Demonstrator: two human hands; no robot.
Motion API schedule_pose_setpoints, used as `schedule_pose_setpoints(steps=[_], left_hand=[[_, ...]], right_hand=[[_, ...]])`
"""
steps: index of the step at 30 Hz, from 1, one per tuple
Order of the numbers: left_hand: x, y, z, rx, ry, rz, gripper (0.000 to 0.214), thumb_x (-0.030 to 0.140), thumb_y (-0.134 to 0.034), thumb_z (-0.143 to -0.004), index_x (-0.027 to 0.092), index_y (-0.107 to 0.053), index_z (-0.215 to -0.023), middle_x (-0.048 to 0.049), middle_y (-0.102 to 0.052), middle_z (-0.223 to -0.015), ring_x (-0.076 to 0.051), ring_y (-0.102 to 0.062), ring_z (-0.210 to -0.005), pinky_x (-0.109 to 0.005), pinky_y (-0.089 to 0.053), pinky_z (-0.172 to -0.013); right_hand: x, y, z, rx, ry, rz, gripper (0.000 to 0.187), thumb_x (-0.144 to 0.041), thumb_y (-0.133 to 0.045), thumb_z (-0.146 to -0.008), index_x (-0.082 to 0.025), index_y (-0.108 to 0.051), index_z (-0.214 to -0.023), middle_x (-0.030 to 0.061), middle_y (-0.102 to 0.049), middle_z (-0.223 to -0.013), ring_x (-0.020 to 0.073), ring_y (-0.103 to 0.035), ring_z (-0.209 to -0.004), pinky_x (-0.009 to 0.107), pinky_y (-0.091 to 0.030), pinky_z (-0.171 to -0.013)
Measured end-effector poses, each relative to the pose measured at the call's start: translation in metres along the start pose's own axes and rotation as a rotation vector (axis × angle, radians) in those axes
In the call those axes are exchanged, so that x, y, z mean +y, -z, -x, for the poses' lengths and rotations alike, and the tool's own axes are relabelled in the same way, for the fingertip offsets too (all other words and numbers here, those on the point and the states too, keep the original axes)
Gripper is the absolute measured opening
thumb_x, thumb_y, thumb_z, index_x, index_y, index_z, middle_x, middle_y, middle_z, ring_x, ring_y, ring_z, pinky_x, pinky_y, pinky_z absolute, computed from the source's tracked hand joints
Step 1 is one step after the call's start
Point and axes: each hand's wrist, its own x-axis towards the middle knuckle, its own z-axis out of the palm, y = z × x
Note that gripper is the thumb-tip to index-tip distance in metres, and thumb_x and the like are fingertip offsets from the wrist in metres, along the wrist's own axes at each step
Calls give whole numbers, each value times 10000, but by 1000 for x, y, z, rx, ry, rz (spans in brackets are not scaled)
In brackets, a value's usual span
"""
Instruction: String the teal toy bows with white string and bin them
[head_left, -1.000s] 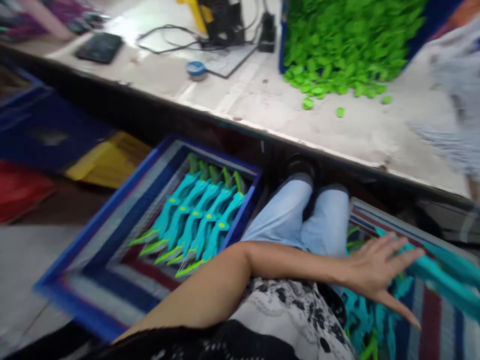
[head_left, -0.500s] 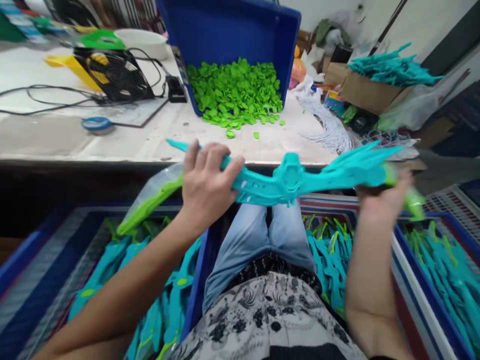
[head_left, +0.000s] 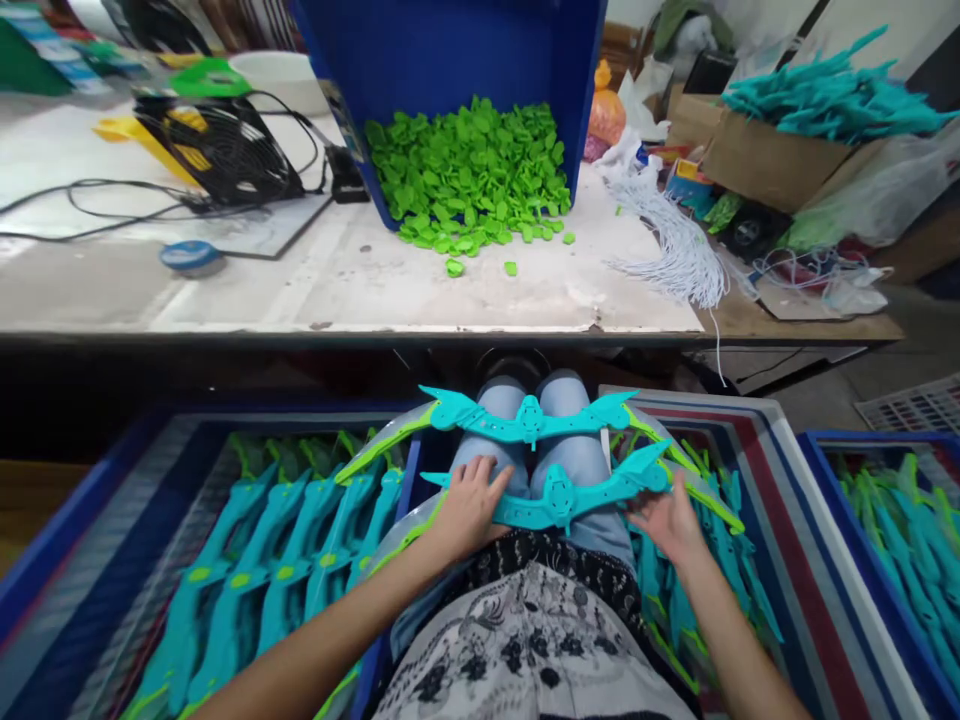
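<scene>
Across my lap lies a turquoise toy bow (head_left: 559, 497) with lime-green curved limbs. My left hand (head_left: 471, 505) is closed over its left part, back of the hand up and thumb toward the middle. At the bow's right end, my right hand (head_left: 670, 522) grips it from below, near the joint with the green limb; some of its fingertips are hidden. Farther out, a second toy bow (head_left: 529, 420) of the same kind rests over my knees, apart from both hands.
Blue crates (head_left: 409, 500) with more turquoise bows flank my legs. On the table (head_left: 315, 290) stands a tilted blue bin (head_left: 450, 50) of small green pieces (head_left: 472, 175). White cords (head_left: 675, 235) hang over its right edge, near a cardboard box (head_left: 780, 160) of turquoise parts. A black fan (head_left: 225, 150) stands left.
Both hands have come down from in front of the table edge to my lap. Earlier a bow was held up there; now two bows lie across my legs, one in my hands.
</scene>
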Motion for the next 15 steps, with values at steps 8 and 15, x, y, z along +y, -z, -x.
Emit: schedule_pose_setpoints(steps=[8,15], left_hand=[[-13,11,-68,187,-118,184,611,434,-695,-795,183,-504,-1319,-196,-446,-1405,-374,-389,-1327,-548,-355,-1066],[-21,8,-112,12,71,160,918,494,-727,-751,116,-298,-1469,-175,-603,-1126,-342,-596,-1041,-455,-463,-893]], right_hand=[[-121,-87,-8,-134,797,984,282,-444,-535,-836,-228,-714,-797,48,-715,-831,232,-652,-824,331,-488,-789],[-225,-305,-135,40,1067,1350,350,-354,-491,-923,-134,-639,-1152,146,-632,-1150,262,-576,-1110,371,-435,-970]])
